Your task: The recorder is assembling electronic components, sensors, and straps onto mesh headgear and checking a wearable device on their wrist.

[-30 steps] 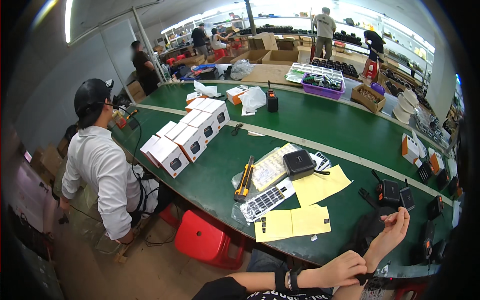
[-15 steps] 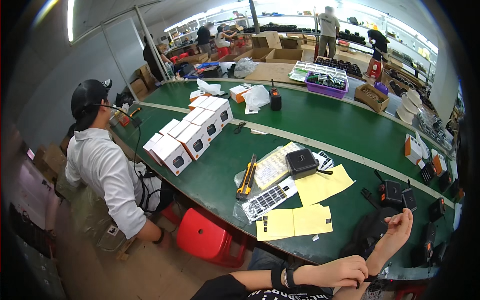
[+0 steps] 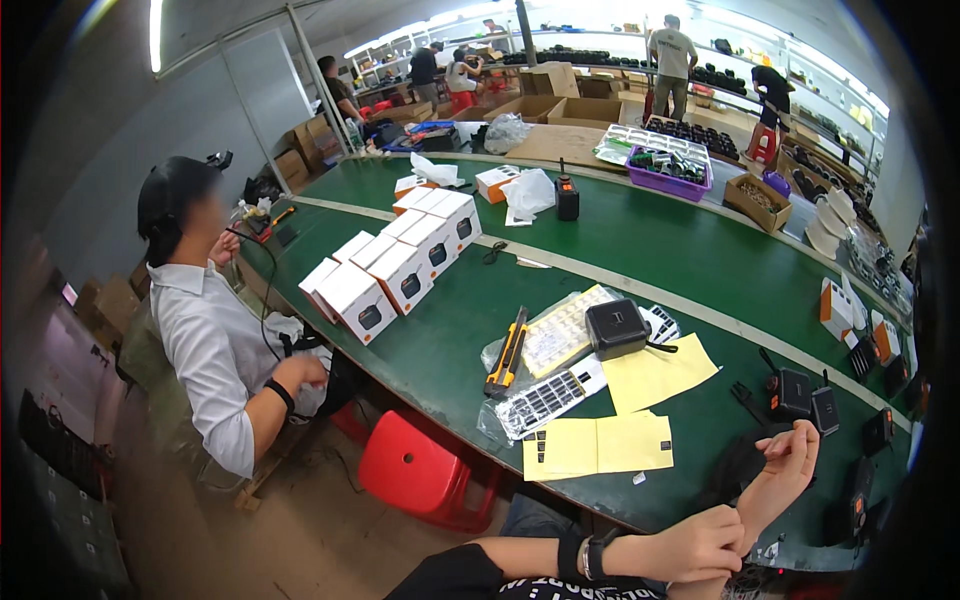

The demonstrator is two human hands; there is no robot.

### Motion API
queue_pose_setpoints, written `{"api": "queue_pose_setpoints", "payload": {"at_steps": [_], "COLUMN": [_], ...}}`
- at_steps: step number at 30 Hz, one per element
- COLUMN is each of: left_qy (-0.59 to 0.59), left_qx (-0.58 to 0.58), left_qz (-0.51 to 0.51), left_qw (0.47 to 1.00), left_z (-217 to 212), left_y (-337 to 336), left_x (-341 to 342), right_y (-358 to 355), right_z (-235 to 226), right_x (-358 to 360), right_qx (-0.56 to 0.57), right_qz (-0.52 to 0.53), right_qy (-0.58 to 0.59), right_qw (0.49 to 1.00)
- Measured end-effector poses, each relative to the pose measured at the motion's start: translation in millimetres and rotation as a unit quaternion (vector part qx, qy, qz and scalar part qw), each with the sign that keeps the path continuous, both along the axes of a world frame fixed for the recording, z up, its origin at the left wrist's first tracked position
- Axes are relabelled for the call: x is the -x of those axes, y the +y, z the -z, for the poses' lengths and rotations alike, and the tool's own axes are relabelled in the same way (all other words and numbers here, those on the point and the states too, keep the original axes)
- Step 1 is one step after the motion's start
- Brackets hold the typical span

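The person's left hand wraps around their own right wrist at the near edge of the green felt-like table, fingers curled snugly on the forearm. The right hand rises above it, loosely cupped with fingers half bent, holding nothing. Just beyond the right hand on the table lie small black boxy devices with thin stubby antennas. To the left of those devices lie flat matte yellow paper sheets, a clear plastic tray of small dark parts and a glossy black square box. Farther left lies a yellow-and-black utility knife. Below the table edge stands a smooth red plastic stool.
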State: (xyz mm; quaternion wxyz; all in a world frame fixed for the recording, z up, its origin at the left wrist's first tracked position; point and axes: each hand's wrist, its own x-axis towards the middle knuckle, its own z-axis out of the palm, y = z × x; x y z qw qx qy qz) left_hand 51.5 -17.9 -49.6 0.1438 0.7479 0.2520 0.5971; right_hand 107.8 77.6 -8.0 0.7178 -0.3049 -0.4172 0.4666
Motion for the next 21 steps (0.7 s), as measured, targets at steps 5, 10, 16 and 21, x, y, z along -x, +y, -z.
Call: {"api": "queue_pose_setpoints", "payload": {"at_steps": [5, 10, 16, 21], "left_qy": [0.003, -0.020, -0.098, -0.134], "left_qx": [-0.036, 0.020, 0.284, 0.192], "left_qz": [-0.081, -0.071, 0.001, 0.013], "left_qw": [0.996, 0.997, 0.954, 0.972], "left_z": [0, 13, 18, 37], "left_y": [0, -1, 10, 11], "left_x": [-13, -19, -9, -3], "right_y": [-1, 5, -1, -28], "right_z": [-3, 4, -8, -19], "right_x": [-3, -12, -20, -16], "right_qx": [0.011, -0.002, -0.023, -0.031], "right_qz": [0.034, 0.012, 0.003, -0.231], "right_qy": [-0.018, 0.015, 0.078, 0.187], "right_qw": [0.999, 1.000, 0.997, 0.954]}}
